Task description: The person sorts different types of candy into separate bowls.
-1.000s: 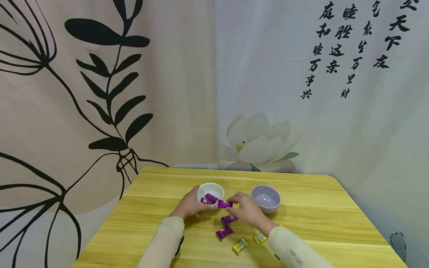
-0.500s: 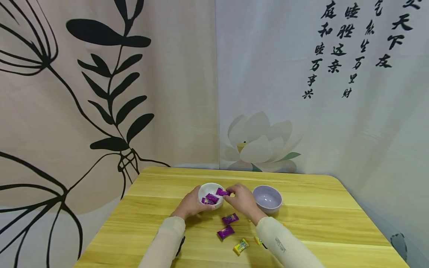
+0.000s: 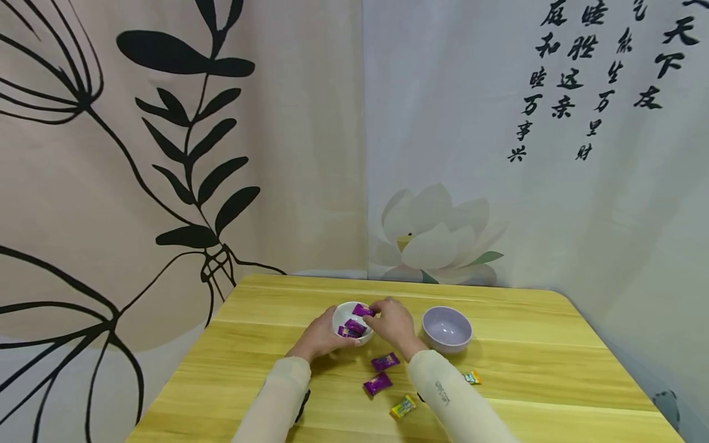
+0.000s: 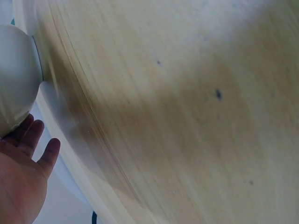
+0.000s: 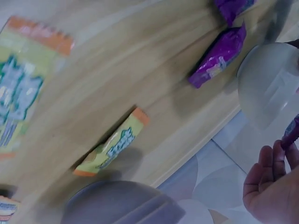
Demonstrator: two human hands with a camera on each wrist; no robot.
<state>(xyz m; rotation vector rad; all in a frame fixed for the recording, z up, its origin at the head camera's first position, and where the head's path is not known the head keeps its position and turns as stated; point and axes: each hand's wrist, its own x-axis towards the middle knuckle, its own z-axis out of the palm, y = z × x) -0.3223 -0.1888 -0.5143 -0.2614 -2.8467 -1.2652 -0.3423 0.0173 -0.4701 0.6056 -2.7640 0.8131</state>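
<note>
My left hand (image 3: 321, 337) holds a white bowl (image 3: 342, 314) from its left side, thumb along the front rim. In the left wrist view, fingers (image 4: 30, 137) lie against the outside of the bowl (image 4: 18, 70). Purple-wrapped candies (image 3: 352, 328) lie inside it. My right hand (image 3: 394, 320) pinches another purple-wrapped candy (image 3: 362, 310) over the bowl's right rim; in the right wrist view this candy (image 5: 292, 133) sticks out past the fingertips. Two more purple candies, one nearer (image 3: 378, 384) and one farther (image 3: 385, 361), rest on the table in front of the bowl.
A lavender bowl (image 3: 447, 329) stands right of my right hand. Yellow-wrapped candies lie on the wooden table (image 3: 526, 369): one in front (image 3: 402, 407), another beside the right sleeve (image 3: 472, 377). The right wrist view shows a yellow candy (image 5: 114, 144) near the lavender bowl (image 5: 121, 207). A printed curtain (image 3: 310, 154) hangs behind.
My right hand has carried the pinched purple candy from the white bowl's front right edge up and over its rim. The right sleeve has swung left. The left hand keeps its hold.
</note>
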